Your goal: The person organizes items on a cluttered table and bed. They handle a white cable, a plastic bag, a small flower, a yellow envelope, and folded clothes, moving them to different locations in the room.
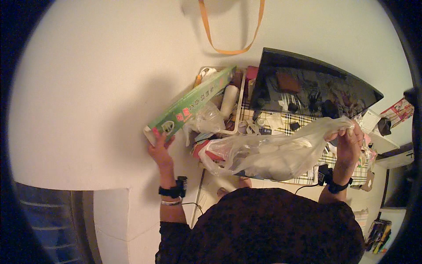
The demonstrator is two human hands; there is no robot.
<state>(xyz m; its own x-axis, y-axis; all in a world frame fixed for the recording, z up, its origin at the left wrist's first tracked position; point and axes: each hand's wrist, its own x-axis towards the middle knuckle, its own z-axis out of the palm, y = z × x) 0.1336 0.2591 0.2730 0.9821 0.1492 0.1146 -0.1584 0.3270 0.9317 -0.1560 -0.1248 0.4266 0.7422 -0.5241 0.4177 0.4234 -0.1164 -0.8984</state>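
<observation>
My left hand (161, 150) grips the near end of a long green cardboard box (194, 102) that bears writing. The box slants up and away, its far end over a light-rimmed storage bin (242, 99). On the right, my right hand (347, 137) pinches the gathered end of a translucent plastic bag (280, 151). The bag stretches leftward across the table's front, and pale contents show through it. In the bin lie a white roll (228, 101) and a crumpled clear plastic bag (207, 118). The box hides part of the bin.
Behind the bag stands a black monitor (310, 82), tilted in view, on a plaid tablecloth (250, 115) with small items. An orange strap (232, 51) hangs at the wall. Red material (211, 155) lies by the bag's left end. Right of the table is a white shelf unit (384, 140).
</observation>
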